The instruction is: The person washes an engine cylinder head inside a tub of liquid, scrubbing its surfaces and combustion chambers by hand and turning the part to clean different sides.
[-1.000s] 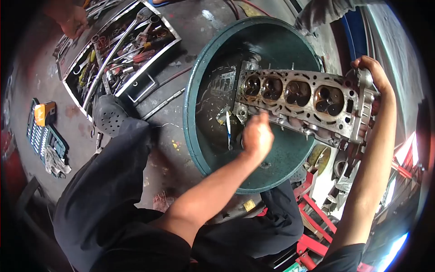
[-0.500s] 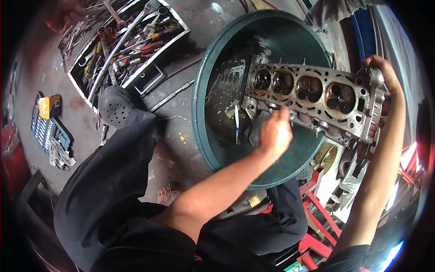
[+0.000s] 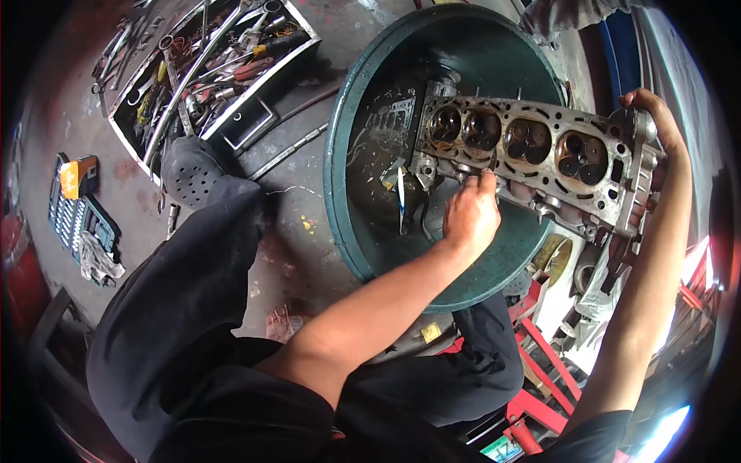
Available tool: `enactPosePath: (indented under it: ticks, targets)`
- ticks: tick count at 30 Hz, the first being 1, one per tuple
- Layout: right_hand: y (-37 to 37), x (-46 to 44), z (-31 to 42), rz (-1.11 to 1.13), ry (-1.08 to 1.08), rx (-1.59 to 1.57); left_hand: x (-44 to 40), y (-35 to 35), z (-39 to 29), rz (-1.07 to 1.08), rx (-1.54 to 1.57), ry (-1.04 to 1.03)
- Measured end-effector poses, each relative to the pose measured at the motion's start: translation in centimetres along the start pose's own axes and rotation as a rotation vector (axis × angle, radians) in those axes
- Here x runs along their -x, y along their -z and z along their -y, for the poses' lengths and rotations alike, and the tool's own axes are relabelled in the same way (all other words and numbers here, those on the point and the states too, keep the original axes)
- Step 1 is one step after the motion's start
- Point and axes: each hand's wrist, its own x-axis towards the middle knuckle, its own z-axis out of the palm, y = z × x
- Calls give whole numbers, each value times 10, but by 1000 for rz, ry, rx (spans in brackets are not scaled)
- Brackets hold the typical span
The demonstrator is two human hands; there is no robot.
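A metal cylinder head [image 3: 556, 135] leans in a green round tub [image 3: 337, 193], its face with several round, brown-stained chambers turned up toward me. My right hand [image 3: 656, 119] is closed around its far right end, at the upper corner. My left hand [image 3: 472, 212] is at the lower edge of the head, fingertips pinched near the second chamber from the left. A thin dark piece seems to stick out from those fingertips, but its kind is hard to make out. A toothbrush-like white and blue stick [image 3: 401, 201] and a perforated gasket-like plate [image 3: 392, 119] lie in the dark liquid in the tub.
A metal drawer [image 3: 270, 92] full of wrenches and other hand tools stands at the upper left. Left of my shoe [image 3: 193, 174] lie a socket set case [image 3: 73, 220], an orange box [image 3: 78, 177] and a grey rag [image 3: 100, 258]. Red metal frames [image 3: 544, 363] stand at the lower right.
My left fingertips have shifted slightly up and right along the head's edge. Another person's hand over the tools at the upper left has gone from view. My right hand keeps its grip.
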Motion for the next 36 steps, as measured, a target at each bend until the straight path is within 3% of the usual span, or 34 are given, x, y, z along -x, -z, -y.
enactPosePath:
  ticks: [2, 4, 6, 8, 10, 12, 15, 16, 18, 20, 22, 24, 25, 26, 30, 36]
  targets:
    - [4, 4, -9, 14, 7, 19, -3, -27, 36, 114, -51, 270]
    - [6, -5, -3, 51, 78, 55, -17, -9, 46, 229, -78, 318]
    - [-2, 7, 8, 58, 27, 16, -6, -2, 20, 182, -80, 114]
    - [2, 3, 5, 75, 82, 142, -4, -6, 23, 112, -76, 98]
    - [6, 3, 1, 51, 51, 92, -24, -3, 45, 217, -16, 377]
    - [-12, 15, 12, 34, 37, 18, -23, -3, 38, 139, 4, 314]
    - [-45, 74, 42, -299, -194, -58, -25, -9, 38, 62, -10, 245]
    - [-39, 71, 42, -300, -192, -47, -30, -10, 41, 31, -32, 247]
    - [-13, 39, 27, -173, -118, -6, -34, -10, 36, 103, 39, 265]
    - [10, 4, 5, -45, -53, 16, -22, -6, 20, 42, -43, 140]
    - [19, -4, -8, 11, -38, 34, -15, -25, 46, 39, -81, 318]
    - [18, -9, 0, 85, 179, 172, -21, -12, 58, 224, -89, 429]
    - [18, -8, 2, 97, 148, 165, -17, -16, 57, 90, -59, 405]
    - [19, -11, -3, 104, 140, 159, -15, -11, 54, 98, -11, 305]
    - [24, -13, -4, 120, 184, 168, -49, 5, 38, 229, -77, 500]
    - [25, -18, -5, 129, 177, 126, -45, 16, 34, 258, 25, 390]
